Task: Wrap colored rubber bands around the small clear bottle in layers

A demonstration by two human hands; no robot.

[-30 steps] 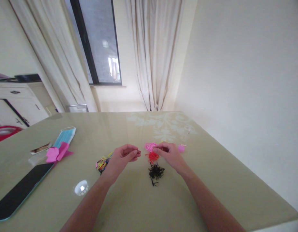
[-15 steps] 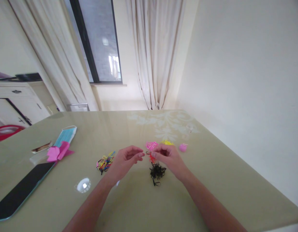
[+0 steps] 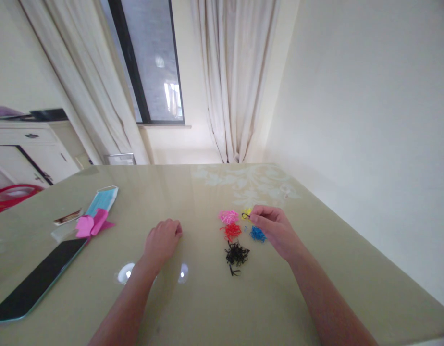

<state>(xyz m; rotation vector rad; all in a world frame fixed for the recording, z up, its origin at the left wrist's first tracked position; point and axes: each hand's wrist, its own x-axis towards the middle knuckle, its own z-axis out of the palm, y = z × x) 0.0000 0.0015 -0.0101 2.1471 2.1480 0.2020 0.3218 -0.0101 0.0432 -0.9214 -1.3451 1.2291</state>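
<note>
Small rubber bands lie sorted by colour on the glossy table (image 3: 315,269): a pink pile (image 3: 228,216), a red pile (image 3: 231,231), a black pile (image 3: 237,253), a blue pile (image 3: 257,234) and a bit of yellow pile (image 3: 247,211). My right hand (image 3: 273,227) hovers over the yellow and blue piles, fingers pinched on a small dark band at its fingertips. My left hand (image 3: 162,240) rests on the table left of the piles, fingers curled down over the spot where the mixed bands lay; what is under it is hidden.
At the left lie a blue face mask (image 3: 103,202), pink paper pieces (image 3: 90,225), a small wrapper (image 3: 67,217) and a black tablet (image 3: 34,281). A wall runs along the table's right side; curtains and a window are behind.
My left hand dropped from mid-air onto the table, covering the mixed coloured bands. My right hand moved right and farther, uncovering the red pile and a blue pile.
</note>
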